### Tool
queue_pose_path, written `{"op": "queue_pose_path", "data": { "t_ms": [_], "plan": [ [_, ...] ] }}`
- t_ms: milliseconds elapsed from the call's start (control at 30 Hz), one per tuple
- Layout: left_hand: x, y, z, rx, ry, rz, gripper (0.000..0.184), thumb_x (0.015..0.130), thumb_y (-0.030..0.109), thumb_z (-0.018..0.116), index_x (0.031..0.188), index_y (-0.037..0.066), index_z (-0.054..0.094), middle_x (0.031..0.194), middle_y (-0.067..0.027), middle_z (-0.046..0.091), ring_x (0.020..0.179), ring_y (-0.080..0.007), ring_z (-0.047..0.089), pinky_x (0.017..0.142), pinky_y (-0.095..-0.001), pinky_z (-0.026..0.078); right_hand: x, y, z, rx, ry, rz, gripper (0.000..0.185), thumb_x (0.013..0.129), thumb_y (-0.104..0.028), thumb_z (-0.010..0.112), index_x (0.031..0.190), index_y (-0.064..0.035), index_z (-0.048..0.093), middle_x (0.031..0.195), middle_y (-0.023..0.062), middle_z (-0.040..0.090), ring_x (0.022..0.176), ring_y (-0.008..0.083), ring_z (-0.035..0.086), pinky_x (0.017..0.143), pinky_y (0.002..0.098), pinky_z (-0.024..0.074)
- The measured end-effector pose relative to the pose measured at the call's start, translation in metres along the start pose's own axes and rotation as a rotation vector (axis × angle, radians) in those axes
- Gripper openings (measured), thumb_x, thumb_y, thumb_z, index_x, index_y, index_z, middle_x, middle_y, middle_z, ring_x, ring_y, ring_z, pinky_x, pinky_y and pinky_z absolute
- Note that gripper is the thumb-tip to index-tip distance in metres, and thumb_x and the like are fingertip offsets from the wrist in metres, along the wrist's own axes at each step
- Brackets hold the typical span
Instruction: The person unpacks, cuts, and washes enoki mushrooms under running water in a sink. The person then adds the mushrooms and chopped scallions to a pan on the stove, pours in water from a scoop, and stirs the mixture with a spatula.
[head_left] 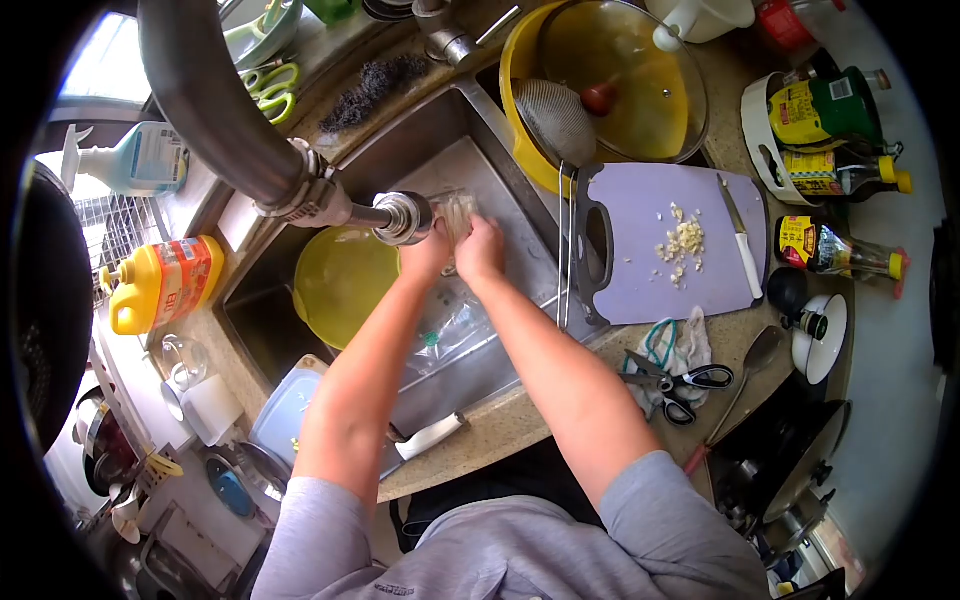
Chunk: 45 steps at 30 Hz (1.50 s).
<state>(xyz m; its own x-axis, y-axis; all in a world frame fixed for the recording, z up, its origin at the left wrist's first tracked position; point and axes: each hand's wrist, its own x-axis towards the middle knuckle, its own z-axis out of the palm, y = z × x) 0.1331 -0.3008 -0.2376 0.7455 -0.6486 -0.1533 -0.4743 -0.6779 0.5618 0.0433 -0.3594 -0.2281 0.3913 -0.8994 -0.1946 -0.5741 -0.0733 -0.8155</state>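
Observation:
Both hands are together over the metal sink, fingers curled in on a pale, stringy-looking bundle whose kind I cannot make out. My left hand grips its left side, close under the faucet head, which partly hides the fingers. On the bundle's right side, my right hand is closed. Beneath my wrists a clear plastic bag with a green mark lies in the sink. A yellow-green basin sits in the sink to the left of my left forearm.
Chopped pale bits and a white-handled knife lie on the purple cutting board at right. Behind it stands a yellow pot with a strainer. Scissors rest near the counter edge. Another knife lies at the front edge.

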Motion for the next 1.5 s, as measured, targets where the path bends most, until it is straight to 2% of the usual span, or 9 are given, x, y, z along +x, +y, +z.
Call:
{"op": "queue_pose_path", "data": {
  "t_ms": [267, 467, 567, 667, 833, 1033, 1267, 1333, 1500],
  "plan": [
    [-0.052, 0.056, -0.091, -0.284, 0.18, -0.114, 0.025, 0.093, 0.022, 0.067, 0.101, -0.001, 0.072, 0.091, -0.0205, 0.071, 0.086, -0.038, 0.068, 0.079, -0.0413, 0.052, -0.069, -0.064, -0.061, 0.07, 0.033, -0.302, 0.014, 0.085, -0.004, 0.062, 0.097, 0.0022, 0.066, 0.103, 0.0205, 0.065, 0.097, 0.0401, 0.062, 0.09, 0.047, 0.0503],
    [-0.143, 0.083, -0.201, -0.569, 0.049, -0.054, 0.022, 0.096, 0.018, 0.068, 0.1, -0.003, 0.073, 0.083, -0.0062, 0.074, 0.075, -0.0085, 0.065, 0.071, -0.0241, 0.051, -0.153, -0.146, -0.172, 0.297, -0.222, -0.571, 0.011, 0.085, -0.002, 0.066, 0.095, 0.0013, 0.063, 0.098, 0.0183, 0.064, 0.092, 0.0371, 0.063, 0.081, 0.0436, 0.0537],
    [-0.184, 0.082, -0.231, -0.099, 0.067, 0.18, 0.02, 0.091, 0.014, 0.071, 0.106, 0.001, 0.072, 0.114, -0.0159, 0.068, 0.104, -0.0245, 0.064, 0.087, -0.034, 0.05, -0.167, -0.147, -0.171, 0.345, -0.253, -0.731, 0.013, 0.085, -0.005, 0.064, 0.097, 0.0005, 0.063, 0.103, 0.0207, 0.064, 0.097, 0.0389, 0.062, 0.086, 0.0455, 0.0518],
    [-0.219, 0.061, -0.232, 0.337, 0.045, 0.46, 0.029, 0.085, 0.008, 0.072, 0.113, 0.003, 0.069, 0.144, -0.0241, 0.048, 0.132, -0.0427, 0.047, 0.105, -0.0469, 0.042, -0.184, -0.095, -0.137, -0.327, -0.085, -0.823, 0.027, 0.08, -0.019, 0.066, 0.096, 0.0032, 0.069, 0.118, 0.0271, 0.059, 0.117, 0.0456, 0.05, 0.099, 0.0568, 0.0411],
    [-0.243, 0.017, -0.25, -0.101, -0.012, 0.39, 0.017, 0.093, 0.008, 0.066, 0.107, -0.001, 0.067, 0.107, -0.0186, 0.068, 0.096, -0.0362, 0.064, 0.088, -0.0429, 0.05, -0.267, -0.107, -0.237, -0.304, -0.02, -0.793, 0.03, 0.079, -0.023, 0.075, 0.095, 0.0007, 0.068, 0.118, 0.0202, 0.06, 0.124, 0.0372, 0.05, 0.105, 0.0534, 0.0374],
    [-0.262, -0.001, -0.28, -0.005, 0.128, 0.487, 0.02, 0.097, 0.016, 0.064, 0.107, -0.001, 0.068, 0.133, -0.0168, 0.057, 0.116, -0.0346, 0.058, 0.096, -0.0438, 0.049, -0.365, -0.076, -0.384, -0.218, 0.303, -0.591, 0.015, 0.078, -0.014, 0.076, 0.082, -0.0014, 0.068, 0.093, 0.0135, 0.066, 0.09, 0.0318, 0.064, 0.081, 0.0419, 0.0526],
    [-0.269, 0.031, -0.282, -0.339, 0.1, 0.18, 0.028, 0.1, 0.023, 0.062, 0.109, -0.003, 0.07, 0.126, -0.0148, 0.063, 0.099, -0.0288, 0.067, 0.085, -0.0396, 0.054, -0.456, 0.006, -0.513, -0.22, 0.771, -0.239, 0.008, 0.082, -0.006, 0.073, 0.081, -0.0003, 0.067, 0.083, 0.0154, 0.067, 0.076, 0.0354, 0.064, 0.067, 0.0434, 0.0517],
    [-0.272, 0.047, -0.265, 0.002, 0.364, 0.597, 0.026, 0.097, 0.022, 0.066, 0.106, -0.002, 0.07, 0.104, -0.0162, 0.067, 0.094, -0.0301, 0.065, 0.085, -0.0408, 0.052, -0.476, 0.024, -0.531, -0.174, 0.862, -0.205, 0.01, 0.082, -0.005, 0.074, 0.081, 0.0002, 0.066, 0.083, 0.0153, 0.067, 0.076, 0.0346, 0.065, 0.067, 0.0404, 0.0522],
    [-0.275, 0.126, -0.221, -0.137, 0.23, 0.535, 0.018, 0.08, 0.002, 0.066, 0.077, -0.001, 0.048, 0.069, -0.009, 0.051, 0.064, -0.0238, 0.047, 0.065, -0.0405, 0.044, -0.511, 0.074, -0.58, -0.121, 1.023, -0.293, 0.01, 0.082, -0.003, 0.074, 0.082, 0.0, 0.065, 0.083, 0.0137, 0.069, 0.075, 0.0303, 0.067, 0.066, 0.0365, 0.0528]
  ]
}}
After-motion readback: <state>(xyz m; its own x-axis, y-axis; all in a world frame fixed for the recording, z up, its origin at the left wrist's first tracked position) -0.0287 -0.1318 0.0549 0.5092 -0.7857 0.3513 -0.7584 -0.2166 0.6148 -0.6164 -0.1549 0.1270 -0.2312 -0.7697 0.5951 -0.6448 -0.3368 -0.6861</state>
